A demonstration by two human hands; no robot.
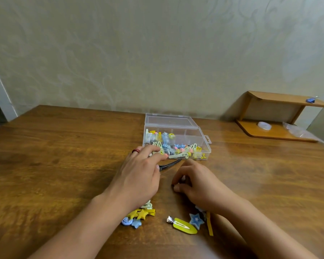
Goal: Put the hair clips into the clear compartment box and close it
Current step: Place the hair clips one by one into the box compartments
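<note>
Soft, even indoor light, moderately bright, with no hard glare. A pale sheen lies on the table (251,165) toward the right, and faint shadows sit under both forearms and left of the left hand (138,176). That hand's fingertips and the box (176,139) contents are slightly motion-blurred. Wide-angle distortion bends the table edges and the shelf (281,116); the corners look smeared and soft

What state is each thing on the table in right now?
Box: open, lid folded back, partly filled with clips.
Left hand: fingers straight, reaching to the box's near edge.
Right hand: curled on the table; whether it holds anything is unclear.
Black clip: lying on the table between hands and box.
Loose clips: still out on the table.
</note>
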